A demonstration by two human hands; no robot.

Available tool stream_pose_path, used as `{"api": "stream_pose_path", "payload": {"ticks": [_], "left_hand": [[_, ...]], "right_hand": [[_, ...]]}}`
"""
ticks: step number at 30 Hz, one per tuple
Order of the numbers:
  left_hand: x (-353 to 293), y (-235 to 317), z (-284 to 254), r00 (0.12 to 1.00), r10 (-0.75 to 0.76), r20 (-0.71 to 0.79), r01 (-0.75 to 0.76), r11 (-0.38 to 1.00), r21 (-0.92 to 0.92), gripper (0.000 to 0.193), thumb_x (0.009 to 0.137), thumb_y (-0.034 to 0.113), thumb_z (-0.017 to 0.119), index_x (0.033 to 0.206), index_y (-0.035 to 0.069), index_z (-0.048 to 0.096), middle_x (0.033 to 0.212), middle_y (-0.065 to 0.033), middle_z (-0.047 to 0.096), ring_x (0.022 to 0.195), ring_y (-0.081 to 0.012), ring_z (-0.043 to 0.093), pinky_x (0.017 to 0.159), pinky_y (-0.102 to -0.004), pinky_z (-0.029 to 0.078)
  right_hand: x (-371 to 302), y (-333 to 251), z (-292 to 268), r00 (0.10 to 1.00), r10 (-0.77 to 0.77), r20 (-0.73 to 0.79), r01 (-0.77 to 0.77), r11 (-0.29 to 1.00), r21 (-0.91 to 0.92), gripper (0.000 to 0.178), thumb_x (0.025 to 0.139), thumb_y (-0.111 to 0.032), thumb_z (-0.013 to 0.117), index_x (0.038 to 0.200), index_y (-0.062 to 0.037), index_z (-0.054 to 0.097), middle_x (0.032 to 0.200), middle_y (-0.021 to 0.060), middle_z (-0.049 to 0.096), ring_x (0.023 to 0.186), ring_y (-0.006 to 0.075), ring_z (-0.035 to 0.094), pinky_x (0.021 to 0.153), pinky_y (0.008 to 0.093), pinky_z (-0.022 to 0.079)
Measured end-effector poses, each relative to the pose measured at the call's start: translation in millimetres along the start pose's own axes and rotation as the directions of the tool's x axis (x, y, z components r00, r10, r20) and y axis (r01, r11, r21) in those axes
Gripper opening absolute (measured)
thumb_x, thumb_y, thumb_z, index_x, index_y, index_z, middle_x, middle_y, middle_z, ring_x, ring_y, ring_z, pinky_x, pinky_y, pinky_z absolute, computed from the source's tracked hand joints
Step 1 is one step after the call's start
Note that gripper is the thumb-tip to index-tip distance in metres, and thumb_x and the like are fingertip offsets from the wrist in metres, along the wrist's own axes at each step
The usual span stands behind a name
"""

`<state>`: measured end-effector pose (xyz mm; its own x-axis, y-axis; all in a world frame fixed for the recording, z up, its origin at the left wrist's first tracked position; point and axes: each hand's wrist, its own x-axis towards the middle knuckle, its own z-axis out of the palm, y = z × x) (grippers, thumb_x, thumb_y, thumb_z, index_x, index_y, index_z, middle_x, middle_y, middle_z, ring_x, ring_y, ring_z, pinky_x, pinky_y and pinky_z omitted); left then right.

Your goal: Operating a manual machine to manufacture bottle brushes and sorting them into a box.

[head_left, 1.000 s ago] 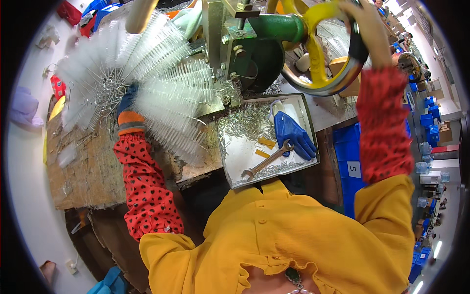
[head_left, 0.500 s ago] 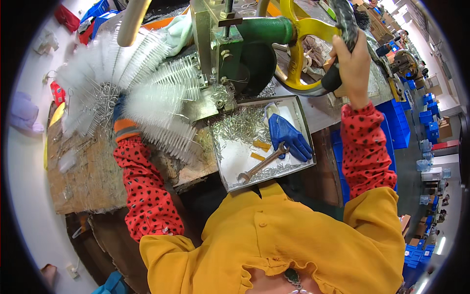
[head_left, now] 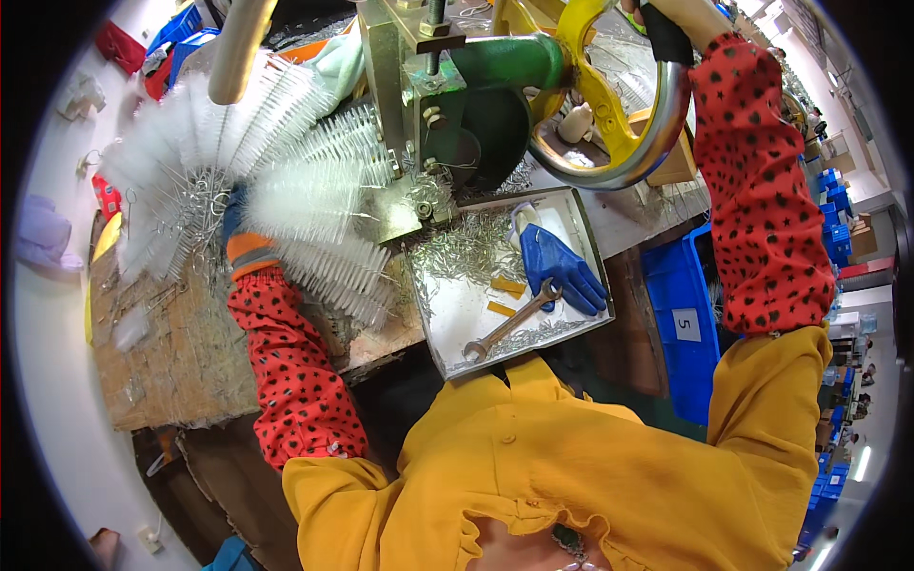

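My left hand (head_left: 234, 217), in a blue glove with an orange cuff, is closed around a bundle of white-bristled tube brushes (head_left: 305, 205). The brushes fan out beside a green and grey press (head_left: 500, 62), their wire loops (head_left: 205, 205) clustered at the hand. Bristles hide most of its fingers. At the upper right my bare right hand (head_left: 687, 17) grips the black-wrapped part of the rim of a yellow-spoked handwheel (head_left: 609, 124), partly cut off by the picture's top edge. The wheel joins the press by a green shaft.
Just in front of the press sits a shallow white tray (head_left: 592, 224) with wire scraps (head_left: 466, 247), a blue work glove (head_left: 562, 266), an open-ended wrench (head_left: 514, 322) and yellow strips (head_left: 507, 285). A blue bin (head_left: 674, 276) stands at its right. The worn wooden bench (head_left: 181, 352) extends left.
My right hand has moved up and away with the handwheel's rim, and the wheel has turned, so bare metal rim shows lower down. My left hand stays nearly in place with the brushes.
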<state>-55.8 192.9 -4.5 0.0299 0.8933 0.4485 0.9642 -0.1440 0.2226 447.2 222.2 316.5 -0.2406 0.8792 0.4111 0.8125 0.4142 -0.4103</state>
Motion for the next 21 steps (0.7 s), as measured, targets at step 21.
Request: {"api": "stream_pose_path", "payload": {"ticks": [21], "left_hand": [[-18,-20,27,0.989,-0.087,0.117,0.116,0.954,-0.277,0.034,0.089,0.017,0.055,0.119,0.004,0.061,0.116,-0.0195,0.063,0.106,-0.0322,0.061,0.093,-0.0367,0.046]], "right_hand": [[-138,22,90,0.850,0.228,-0.476,-0.076,0.945,0.318,0.032,0.086,-0.013,0.064,0.109,0.0024,0.049,0.072,0.0084,0.064,0.053,0.0147,0.062,0.050,0.0288,0.049]]}}
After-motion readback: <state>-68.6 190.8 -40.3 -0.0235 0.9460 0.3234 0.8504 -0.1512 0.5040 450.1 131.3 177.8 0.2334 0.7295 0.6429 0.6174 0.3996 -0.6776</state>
